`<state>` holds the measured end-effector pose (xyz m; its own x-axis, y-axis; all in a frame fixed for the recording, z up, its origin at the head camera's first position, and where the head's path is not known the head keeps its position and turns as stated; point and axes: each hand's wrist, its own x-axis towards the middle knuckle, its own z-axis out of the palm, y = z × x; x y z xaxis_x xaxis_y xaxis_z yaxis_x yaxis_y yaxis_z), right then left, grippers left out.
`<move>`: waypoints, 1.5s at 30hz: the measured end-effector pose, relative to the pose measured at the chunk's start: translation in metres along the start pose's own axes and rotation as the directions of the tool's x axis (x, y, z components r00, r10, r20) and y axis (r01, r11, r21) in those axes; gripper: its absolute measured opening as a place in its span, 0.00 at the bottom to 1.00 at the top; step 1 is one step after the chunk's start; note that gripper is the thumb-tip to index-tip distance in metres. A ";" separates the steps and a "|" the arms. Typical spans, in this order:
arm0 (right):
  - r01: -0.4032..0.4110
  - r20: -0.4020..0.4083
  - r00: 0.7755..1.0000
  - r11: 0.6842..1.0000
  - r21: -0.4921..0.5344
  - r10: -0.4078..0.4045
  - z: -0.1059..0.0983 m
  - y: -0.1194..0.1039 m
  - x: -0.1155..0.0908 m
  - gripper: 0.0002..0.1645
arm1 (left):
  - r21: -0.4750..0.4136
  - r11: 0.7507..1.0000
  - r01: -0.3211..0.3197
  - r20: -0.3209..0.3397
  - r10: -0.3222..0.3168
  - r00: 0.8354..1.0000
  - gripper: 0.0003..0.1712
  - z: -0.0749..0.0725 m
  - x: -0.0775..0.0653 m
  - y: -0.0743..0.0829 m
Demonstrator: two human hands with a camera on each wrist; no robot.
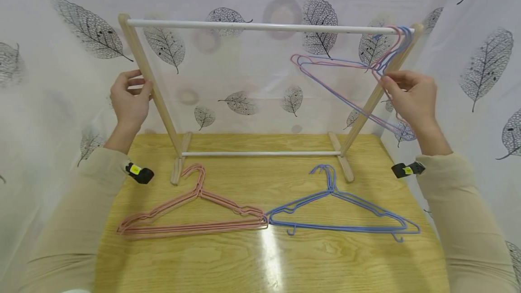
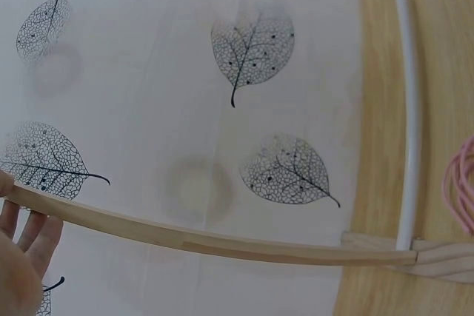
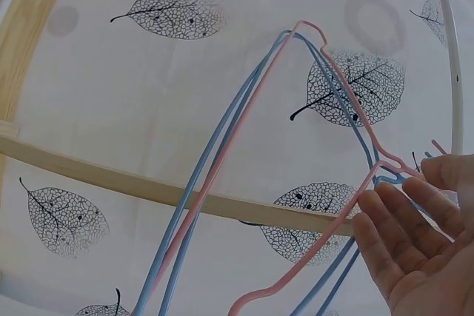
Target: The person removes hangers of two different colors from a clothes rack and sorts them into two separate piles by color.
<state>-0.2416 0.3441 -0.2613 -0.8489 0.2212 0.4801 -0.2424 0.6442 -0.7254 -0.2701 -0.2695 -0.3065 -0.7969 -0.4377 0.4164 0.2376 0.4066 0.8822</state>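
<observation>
A small clothes rack point(image 1: 244, 25) with wooden posts and white rods stands on the table. My left hand point(image 1: 131, 98) pinches its left post point(image 2: 185, 240), thumb on one side and fingers on the other. Pink and blue clothes hangers point(image 1: 338, 61) hang together by their hooks at the right end of the top rod. At their necks, in front of the right post point(image 1: 368, 105), is my right hand point(image 1: 413, 96). Its thumb and forefinger pinch the pink hanger point(image 3: 389, 159) near the neck, while the other fingers point(image 3: 385, 234) stay fairly straight.
On the wooden table point(image 1: 228, 266), several pink hangers point(image 1: 195, 229) lie stacked at left and several blue hangers point(image 1: 338, 228) at right, their ends meeting. The rack's lower rod point(image 1: 260, 153) runs behind them. A leaf-print curtain point(image 1: 240, 71) surrounds the table at the back and sides.
</observation>
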 end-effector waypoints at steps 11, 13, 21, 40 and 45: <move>0.011 -0.001 1.000 1.000 0.016 -0.011 0.006 -0.012 0.010 0.22 | -0.027 1.000 0.000 -0.017 0.000 1.000 0.19 0.001 0.003 -0.005; -0.020 0.007 1.000 0.999 0.044 0.019 0.008 -0.015 0.013 0.23 | -0.031 1.000 0.004 -0.018 -0.004 1.000 0.19 0.001 0.003 -0.006; -0.074 -0.008 0.997 0.984 0.160 0.076 0.013 -0.020 0.022 0.22 | -0.028 1.000 0.007 -0.014 -0.007 1.000 0.19 0.000 0.002 -0.005; -0.157 0.051 0.987 0.967 0.203 0.150 0.026 -0.033 0.028 0.14 | -0.012 1.000 -0.013 -0.008 0.013 1.000 0.19 0.000 0.000 -0.001; -0.134 0.050 0.991 0.977 0.165 0.127 0.030 -0.034 0.029 0.07 | -0.008 1.000 -0.022 -0.012 0.022 1.000 0.19 0.000 0.000 -0.001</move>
<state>-0.2724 0.3063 -0.2371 -0.8952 0.2645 0.3588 -0.2008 0.4793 -0.8544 -0.2699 -0.2699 -0.3077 -0.7848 -0.4379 0.4386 0.2598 0.4101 0.8742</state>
